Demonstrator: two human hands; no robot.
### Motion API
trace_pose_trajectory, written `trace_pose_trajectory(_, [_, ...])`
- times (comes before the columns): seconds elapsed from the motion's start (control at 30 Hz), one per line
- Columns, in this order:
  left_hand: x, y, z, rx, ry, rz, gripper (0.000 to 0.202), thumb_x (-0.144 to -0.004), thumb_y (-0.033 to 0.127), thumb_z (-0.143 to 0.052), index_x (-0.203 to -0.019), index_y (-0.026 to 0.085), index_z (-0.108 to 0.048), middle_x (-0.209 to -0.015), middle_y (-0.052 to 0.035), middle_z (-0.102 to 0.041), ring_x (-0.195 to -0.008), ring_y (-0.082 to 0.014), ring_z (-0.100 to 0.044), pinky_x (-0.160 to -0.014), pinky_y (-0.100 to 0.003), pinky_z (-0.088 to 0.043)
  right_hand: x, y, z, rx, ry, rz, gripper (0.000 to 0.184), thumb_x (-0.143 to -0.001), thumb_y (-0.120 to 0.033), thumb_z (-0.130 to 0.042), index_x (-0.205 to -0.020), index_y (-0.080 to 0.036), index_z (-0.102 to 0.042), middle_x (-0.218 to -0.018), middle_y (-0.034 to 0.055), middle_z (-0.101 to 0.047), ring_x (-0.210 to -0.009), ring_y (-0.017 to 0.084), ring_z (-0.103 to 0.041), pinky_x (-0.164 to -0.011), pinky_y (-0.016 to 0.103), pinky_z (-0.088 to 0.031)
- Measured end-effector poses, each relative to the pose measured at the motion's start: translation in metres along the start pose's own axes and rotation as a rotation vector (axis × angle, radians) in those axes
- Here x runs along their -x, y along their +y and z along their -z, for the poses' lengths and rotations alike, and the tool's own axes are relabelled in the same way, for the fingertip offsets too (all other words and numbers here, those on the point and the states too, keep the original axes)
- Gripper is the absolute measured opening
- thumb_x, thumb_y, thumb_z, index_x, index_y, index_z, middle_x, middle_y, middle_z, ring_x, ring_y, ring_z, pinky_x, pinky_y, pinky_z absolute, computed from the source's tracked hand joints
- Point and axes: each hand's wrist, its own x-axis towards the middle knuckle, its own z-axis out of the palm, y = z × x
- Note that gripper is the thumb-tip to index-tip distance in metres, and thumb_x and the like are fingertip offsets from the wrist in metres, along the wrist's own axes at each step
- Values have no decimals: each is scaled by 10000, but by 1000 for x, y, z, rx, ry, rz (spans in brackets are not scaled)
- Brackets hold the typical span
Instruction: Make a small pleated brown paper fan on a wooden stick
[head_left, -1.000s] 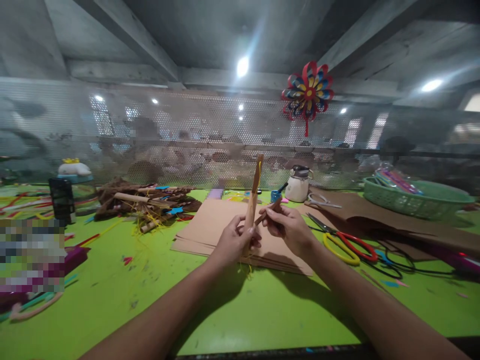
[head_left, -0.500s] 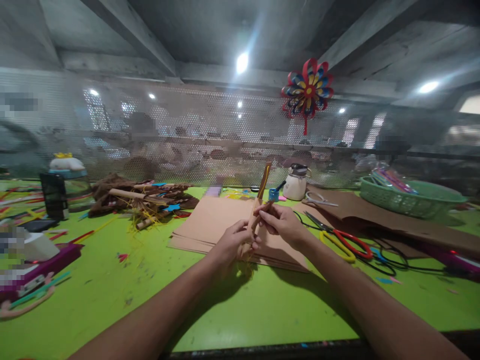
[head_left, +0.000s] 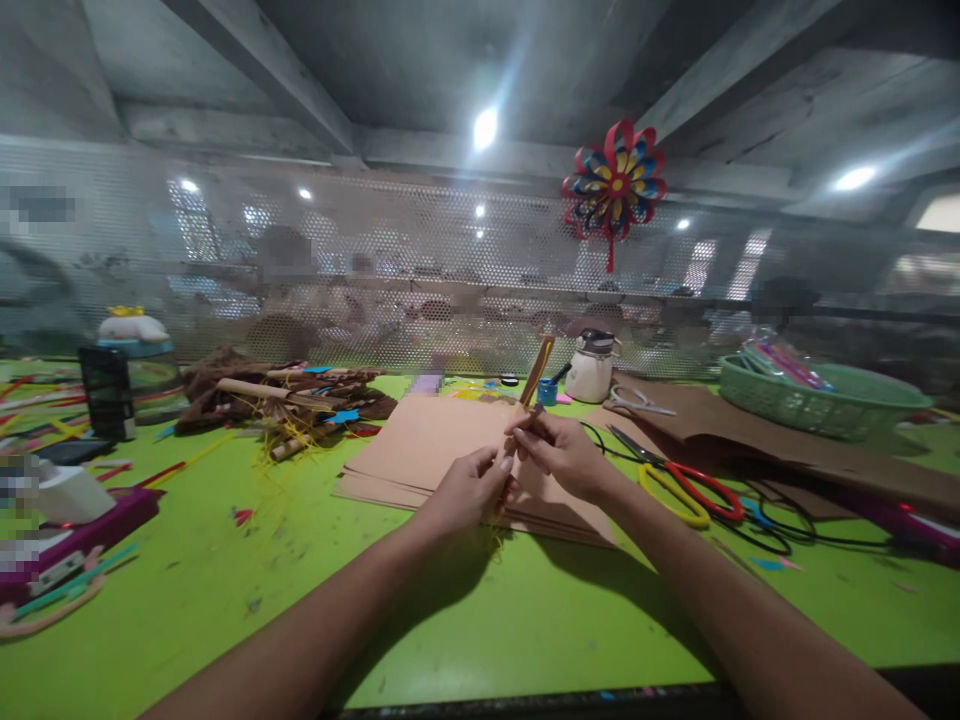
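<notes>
A narrow brown paper strip with a yellow line along it stands tilted up and to the right between my hands. My left hand is closed around its lower part. The fingers of my right hand pinch it a little higher, and they partly hide it. Thin yellow strands hang below my left hand. Under both hands lies a stack of light brown paper sheets on the green table.
To the right lie scissors with red and yellow handles, among black cable. Behind are a small blue pot, a white jug and a green basket. Brown paper pieces are heaped at left, near a purple power strip.
The strip's top has tilted slightly right and sunk a little. My left fingers have closed in nearer the strip, and my right hand has shifted slightly down.
</notes>
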Motion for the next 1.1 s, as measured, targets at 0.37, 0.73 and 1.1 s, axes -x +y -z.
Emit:
trace_pose_trajectory(0.37, [5, 4, -2, 23, -5, -25, 232, -756, 372, -587, -814, 150, -551, -675, -40, -560, -498, -80, -453, -452, -204, -288, -1, -2, -5, 98, 52, -28, 248, -796, -308, -496, -930, -141, -621, -642, 6, -534, -526, 106, -441, -525, 243, -369])
trace_pose_trajectory(0.73, [12, 16, 10, 360, -113, 35, 193, -806, 258, -531, -955, 135, -543, -747, -49, -564, -597, -98, -509, -546, -205, -384, -3, -1, -1, -111, 362, -103, 294, -754, -389, -567, -850, -116, -621, -532, -17, -463, -485, 105, -407, -469, 237, -312])
trace_pose_trajectory(1.1, [7, 9, 7, 255, -139, 0, 243, -775, 341, -582, -922, 150, -552, -759, -57, -565, -587, -98, -502, -538, -209, -366, 5, -21, -12, 133, 255, 43, 206, -785, -297, -523, -903, -160, -624, -620, 2, -523, -536, 115, -425, -519, 242, -339])
